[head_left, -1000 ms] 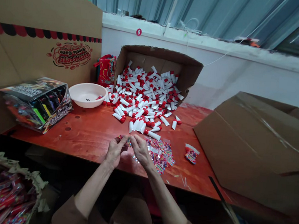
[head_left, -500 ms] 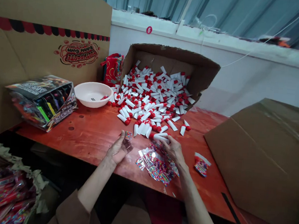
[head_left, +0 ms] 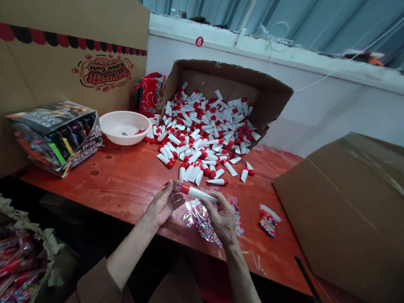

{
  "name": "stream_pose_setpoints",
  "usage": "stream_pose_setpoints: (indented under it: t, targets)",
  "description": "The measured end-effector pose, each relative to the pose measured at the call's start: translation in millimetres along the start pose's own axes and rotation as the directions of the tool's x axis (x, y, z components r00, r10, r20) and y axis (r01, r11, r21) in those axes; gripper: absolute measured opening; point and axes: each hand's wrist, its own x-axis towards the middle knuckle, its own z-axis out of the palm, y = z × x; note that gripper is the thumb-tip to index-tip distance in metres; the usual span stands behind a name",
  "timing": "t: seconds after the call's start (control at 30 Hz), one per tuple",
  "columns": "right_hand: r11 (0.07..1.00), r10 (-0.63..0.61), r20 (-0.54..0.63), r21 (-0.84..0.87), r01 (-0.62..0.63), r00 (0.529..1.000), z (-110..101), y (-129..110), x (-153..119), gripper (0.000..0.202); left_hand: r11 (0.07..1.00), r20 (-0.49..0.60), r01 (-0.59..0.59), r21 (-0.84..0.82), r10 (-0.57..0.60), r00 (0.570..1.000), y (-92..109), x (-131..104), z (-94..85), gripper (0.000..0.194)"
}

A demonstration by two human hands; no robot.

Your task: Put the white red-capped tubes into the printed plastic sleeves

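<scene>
Bare left forearm (head_left: 133, 247) and right forearm (head_left: 246, 280) angle inward, I see, wrists fairly straight. The left hand (head_left: 161, 205) pinches thumb to forefinger, palm half upturned, other fingers loosely curled; opposite, the right hand (head_left: 223, 216) grips between thumb and bent fingers.

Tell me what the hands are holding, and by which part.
The right hand holds a red-capped white tube by the end away from its cap; the left hand pinches a multicoloured packet, exact spot unclear.
</scene>
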Motion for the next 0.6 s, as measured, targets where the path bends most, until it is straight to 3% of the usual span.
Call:
stream_pose_setpoints:
  t: [0.37,0.6]
  targets:
    - [0.997,-0.077,-0.152,-0.01,0.077,0.985,20,4,-13,0.026,0.935,0.119,-0.273,0.227,0.252,0.96,0,-6,7.1,0.039]
    - [0.997,-0.062,-0.211,0.02,0.068,0.975,36,-5,-24,0.022,0.923,0.17,-0.263,0.28,0.222,0.96,3,-14,19.2,0.04]
